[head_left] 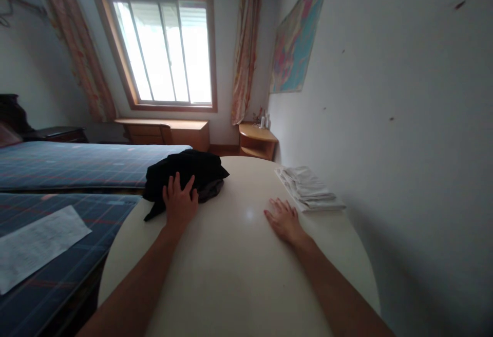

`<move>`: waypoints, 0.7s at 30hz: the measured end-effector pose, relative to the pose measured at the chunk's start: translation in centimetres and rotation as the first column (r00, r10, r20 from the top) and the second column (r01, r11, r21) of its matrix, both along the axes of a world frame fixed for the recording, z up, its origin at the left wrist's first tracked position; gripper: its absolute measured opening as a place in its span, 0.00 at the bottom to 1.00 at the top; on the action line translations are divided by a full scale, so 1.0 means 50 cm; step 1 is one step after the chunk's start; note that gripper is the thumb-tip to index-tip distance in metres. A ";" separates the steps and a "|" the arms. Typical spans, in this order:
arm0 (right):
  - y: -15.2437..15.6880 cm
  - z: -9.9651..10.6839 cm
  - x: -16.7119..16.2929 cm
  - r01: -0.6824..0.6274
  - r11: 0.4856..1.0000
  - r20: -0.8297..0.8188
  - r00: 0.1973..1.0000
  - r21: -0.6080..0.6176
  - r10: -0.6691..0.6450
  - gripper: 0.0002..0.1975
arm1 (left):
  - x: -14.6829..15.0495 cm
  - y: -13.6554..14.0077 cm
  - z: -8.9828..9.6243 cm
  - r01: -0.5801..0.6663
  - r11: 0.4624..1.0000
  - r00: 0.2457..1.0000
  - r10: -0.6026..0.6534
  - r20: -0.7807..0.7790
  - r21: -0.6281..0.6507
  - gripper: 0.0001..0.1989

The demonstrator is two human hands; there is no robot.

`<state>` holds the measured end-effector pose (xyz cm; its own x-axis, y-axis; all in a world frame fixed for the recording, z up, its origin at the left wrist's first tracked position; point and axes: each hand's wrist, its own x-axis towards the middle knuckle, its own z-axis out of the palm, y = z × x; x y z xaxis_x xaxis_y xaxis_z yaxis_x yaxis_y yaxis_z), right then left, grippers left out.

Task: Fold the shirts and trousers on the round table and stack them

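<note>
A crumpled heap of black cloth [185, 165] lies at the far left of the white round table [239, 265], with a dark grey patch at its lower right. My left hand [180, 201] rests on its near side, fingers spread and not gripping. What garment it is, I cannot tell. On the right, a folded stack of whitish cloth [308, 188] lies near the table edge. My right hand [283, 219] is laid flat on the tabletop just left of that stack, fingers apart, holding nothing.
Two beds with blue plaid covers [96, 165] stand to the left, a printed sheet of paper [42, 244] on the nearer one. A wall [404, 162] runs close along the right. Beyond the table are a wooden desk [188, 131] and a corner shelf [257, 134] under the window.
</note>
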<state>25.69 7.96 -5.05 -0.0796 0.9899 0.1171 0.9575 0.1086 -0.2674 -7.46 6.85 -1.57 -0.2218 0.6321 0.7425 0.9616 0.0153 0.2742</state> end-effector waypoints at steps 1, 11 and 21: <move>-0.004 0.001 0.001 -0.008 1.000 -0.012 1.000 0.004 0.008 0.30 | -0.007 0.003 -0.003 -0.016 1.000 1.000 0.016 -0.003 -0.007 0.22; -0.024 0.014 0.011 -0.064 0.997 -0.078 0.995 -0.034 0.061 0.28 | -0.076 0.018 0.005 -0.040 0.982 0.982 0.006 0.187 0.183 0.15; -0.026 0.017 0.005 -0.160 0.987 -0.128 0.978 0.028 0.163 0.30 | 0.009 -0.025 0.041 0.344 0.849 0.893 -0.428 0.140 0.402 0.10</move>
<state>25.91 6.64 -4.17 -0.2211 0.9630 0.1542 0.8844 0.2647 -0.3844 -7.01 5.62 0.48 -0.1963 0.4004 0.8951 0.7842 -0.4838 0.3885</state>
